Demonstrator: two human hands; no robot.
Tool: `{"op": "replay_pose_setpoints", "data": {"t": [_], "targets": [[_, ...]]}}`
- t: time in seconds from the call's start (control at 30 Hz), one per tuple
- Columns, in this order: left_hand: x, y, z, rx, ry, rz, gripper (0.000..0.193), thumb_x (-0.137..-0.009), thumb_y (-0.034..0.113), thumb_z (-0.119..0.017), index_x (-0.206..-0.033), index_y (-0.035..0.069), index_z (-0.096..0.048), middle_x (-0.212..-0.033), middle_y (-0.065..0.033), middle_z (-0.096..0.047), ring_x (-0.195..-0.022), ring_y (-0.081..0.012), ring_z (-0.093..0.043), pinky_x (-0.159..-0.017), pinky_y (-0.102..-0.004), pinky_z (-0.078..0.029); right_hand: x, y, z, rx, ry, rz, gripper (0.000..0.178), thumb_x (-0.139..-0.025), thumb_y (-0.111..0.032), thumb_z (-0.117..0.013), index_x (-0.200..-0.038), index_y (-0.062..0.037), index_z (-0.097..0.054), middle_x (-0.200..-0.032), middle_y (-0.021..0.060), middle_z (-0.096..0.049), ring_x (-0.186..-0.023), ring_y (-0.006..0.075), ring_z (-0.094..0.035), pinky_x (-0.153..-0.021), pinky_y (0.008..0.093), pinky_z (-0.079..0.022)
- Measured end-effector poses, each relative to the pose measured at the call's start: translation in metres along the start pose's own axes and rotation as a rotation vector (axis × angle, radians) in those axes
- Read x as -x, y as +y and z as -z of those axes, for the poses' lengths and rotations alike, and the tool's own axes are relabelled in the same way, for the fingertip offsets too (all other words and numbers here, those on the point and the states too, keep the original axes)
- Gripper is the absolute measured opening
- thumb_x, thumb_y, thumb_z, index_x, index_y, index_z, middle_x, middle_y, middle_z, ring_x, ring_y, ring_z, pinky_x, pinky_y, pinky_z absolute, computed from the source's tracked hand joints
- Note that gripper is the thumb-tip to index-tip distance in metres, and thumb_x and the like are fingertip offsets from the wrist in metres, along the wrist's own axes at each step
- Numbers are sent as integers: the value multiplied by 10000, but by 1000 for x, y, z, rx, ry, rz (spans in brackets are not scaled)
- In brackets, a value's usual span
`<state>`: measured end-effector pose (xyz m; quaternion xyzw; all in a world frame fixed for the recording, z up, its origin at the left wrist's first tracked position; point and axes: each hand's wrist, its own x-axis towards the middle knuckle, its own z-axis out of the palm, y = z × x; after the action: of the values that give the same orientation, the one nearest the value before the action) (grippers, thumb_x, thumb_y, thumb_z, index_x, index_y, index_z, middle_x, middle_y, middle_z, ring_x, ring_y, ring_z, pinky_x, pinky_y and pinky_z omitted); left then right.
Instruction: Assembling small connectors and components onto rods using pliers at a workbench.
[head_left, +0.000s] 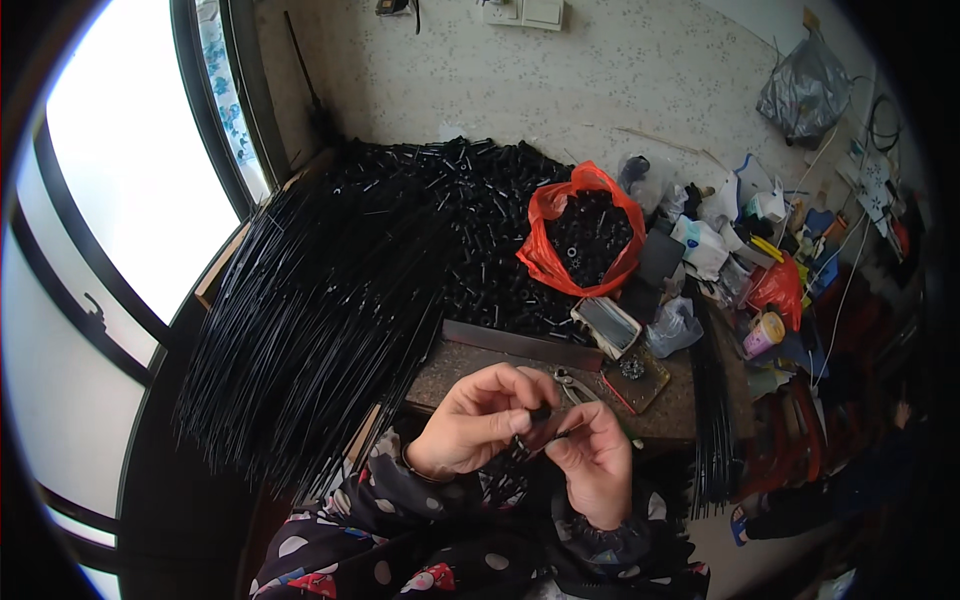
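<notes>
My left hand point(468, 425) is closed, thumb and fingers pinching a small black cylindrical part point(540, 411) above the front edge of the workbench. Close on its right, my right hand point(597, 462) is also pinched; a thin dark end point(562, 435) shows at its fingertips, too small and blurred to name. Between the hands the view is smeared, so I cannot tell whether the two pieces touch. Just beyond my fingers lies a pair of pliers point(575, 386) with pale handles. My lap, in a dark spotted garment, is below.
Long thin black rods point(310, 310) hang over the bench's left side. Behind a dark metal strip point(520, 345) spreads a heap of small black parts point(480, 230). A red plastic bag point(536, 245) holds more. Clutter with a paper cup point(764, 334) fills the right; more black rods point(712, 420) hang there.
</notes>
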<state>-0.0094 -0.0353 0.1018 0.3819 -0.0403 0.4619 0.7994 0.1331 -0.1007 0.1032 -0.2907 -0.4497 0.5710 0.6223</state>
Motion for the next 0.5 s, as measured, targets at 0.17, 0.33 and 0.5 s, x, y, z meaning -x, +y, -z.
{"op": "replay_pose_setpoints", "data": {"t": [0.17,0.33,0.5], "targets": [[2,-5,17,-18,161,107,190,-814,-16,-553,-1002,-41,-560,-1111,-140,-510,-851,-190,-549,-714,-325,-488,-11,16,6,-43,165,31,165,-833,-24,-585,-936,-16,-457,-868,83,-597,-769,136,-584,-735,250,-473],[10,-12,15,-471,211,-119,264,-707,-125,-634,-951,-32,-594,-1098,-129,-521,-863,-161,-577,-725,-288,-497,-11,16,7,-63,241,28,182,-816,-10,-603,-928,-30,-461,-847,55,-583,-742,124,-566,-711,247,-471],[14,-18,12,-393,197,-115,271,-729,-117,-613,-987,-37,-598,-1110,-151,-528,-883,-162,-589,-785,-253,-492,-9,18,11,-195,110,-34,246,-769,-39,-667,-981,-7,-546,-881,50,-609,-764,103,-569,-709,215,-468]]}}
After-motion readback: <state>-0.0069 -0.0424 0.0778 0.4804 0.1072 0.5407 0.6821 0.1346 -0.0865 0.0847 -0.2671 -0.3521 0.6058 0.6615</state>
